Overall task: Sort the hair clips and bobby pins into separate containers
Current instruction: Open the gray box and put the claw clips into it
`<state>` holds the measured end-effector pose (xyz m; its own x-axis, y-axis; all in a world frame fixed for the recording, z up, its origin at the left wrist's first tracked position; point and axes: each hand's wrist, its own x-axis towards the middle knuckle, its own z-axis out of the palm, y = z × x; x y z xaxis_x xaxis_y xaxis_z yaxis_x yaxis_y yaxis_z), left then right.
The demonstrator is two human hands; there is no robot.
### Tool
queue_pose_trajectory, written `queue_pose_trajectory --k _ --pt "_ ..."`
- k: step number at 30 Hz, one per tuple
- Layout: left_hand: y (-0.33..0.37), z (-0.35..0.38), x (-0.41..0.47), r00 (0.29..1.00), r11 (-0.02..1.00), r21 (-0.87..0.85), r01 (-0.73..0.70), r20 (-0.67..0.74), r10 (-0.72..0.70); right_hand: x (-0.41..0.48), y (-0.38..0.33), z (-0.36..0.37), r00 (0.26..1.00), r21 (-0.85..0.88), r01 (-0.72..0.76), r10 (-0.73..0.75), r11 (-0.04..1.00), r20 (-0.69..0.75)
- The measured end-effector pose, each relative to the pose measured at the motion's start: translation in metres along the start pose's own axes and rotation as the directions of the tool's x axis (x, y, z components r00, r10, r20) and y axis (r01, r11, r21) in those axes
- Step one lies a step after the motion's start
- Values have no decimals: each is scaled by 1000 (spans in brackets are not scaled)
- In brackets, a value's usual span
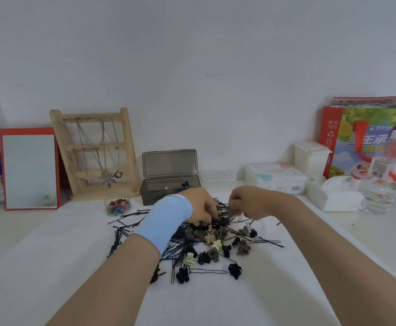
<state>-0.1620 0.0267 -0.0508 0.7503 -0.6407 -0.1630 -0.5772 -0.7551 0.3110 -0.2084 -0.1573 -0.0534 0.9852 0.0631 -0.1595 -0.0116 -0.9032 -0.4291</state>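
Bobby pins (178,251): thin dark wire, some straight and some crimped. They are heaped in a tangled pile at the middle of the table, right in front of you, with strays fanning out to the left.
Hair clips (243,247): small matte claw clips with toothed jaws, in black, brown, tan and cream. They are scattered through the near side of that same pile.
Table (51,267): a smooth, plain white surface.
Your left hand (201,205): a soft pale blue band wraps the wrist. The fingers bend down into the far part of the pile. Their tips are lost among the pins, so you cannot tell whether they pinch anything.
Your right hand (246,203): just above the pile's far right edge, its fingers curled together round a few bobby pins that hang below them.
Grey box (168,191): smoky see-through plastic, rectangular with rounded corners. It stands just behind the pile with its hinged lid upright, and a black clip is at its rim.
Jar (118,207): small, clear and round, standing left of the box and filled with bright little clips.
Wooden stand (95,154): pale slatted wood hung with fine metal chains.
Mirror (30,169): flat glass in a red frame.
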Motion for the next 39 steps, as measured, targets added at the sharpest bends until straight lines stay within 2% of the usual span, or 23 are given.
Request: queue_pose_trajectory --k 5,9,12,15,17,19,23,25,28,31,34,37,39 --pt "-29 -24 8 968 991 -126 34 -244 -64 24 -17 -6 988 86 94 -82 992 -127" --pt "-58 -41 21 870 973 -204 103 -456 -188 72 -42 -3 956 134 157 -117 979 -268" --pt "-86 -49 33 799 947 -280 154 -529 -286 112 -60 0 952 131 163 -121 978 -280" --pt "-109 -52 40 758 884 -454 115 -534 -373 143 -76 7 964 153 154 -115 976 -242" --pt "-118 -52 42 753 847 -525 85 -523 -400 158 -81 12 964 153 155 -116 976 -239" --pt "-125 -50 43 780 836 -544 74 -491 -389 165 -82 15 963 163 168 -126 972 -239" --pt "-123 -43 38 819 919 -385 91 -496 -289 161 -74 10 962 225 180 -123 958 -243" --pt "-113 -39 33 842 940 -332 73 -484 -236 150 -67 3 952 179 208 -157 962 -262" --pt "-88 -30 27 907 957 -288 31 -394 -148 120 -56 -6 942 80 235 -207 969 -265" --pt "-52 -17 21 968 978 -205 -29 -248 -23 83 -39 -15 978 10 175 -172 985 -117" --pt "-17 -1 17 993 981 -172 -93 -93 78 47 -20 -18 994 -160 85 -71 983 88" --pt "11 13 15 993 987 -114 -109 21 113 18 -4 -16 983 -220 -40 78 975 169" --pt "22 19 15 991 995 4 -99 89 98 7 4 -11 971 -224 -93 139 970 196"
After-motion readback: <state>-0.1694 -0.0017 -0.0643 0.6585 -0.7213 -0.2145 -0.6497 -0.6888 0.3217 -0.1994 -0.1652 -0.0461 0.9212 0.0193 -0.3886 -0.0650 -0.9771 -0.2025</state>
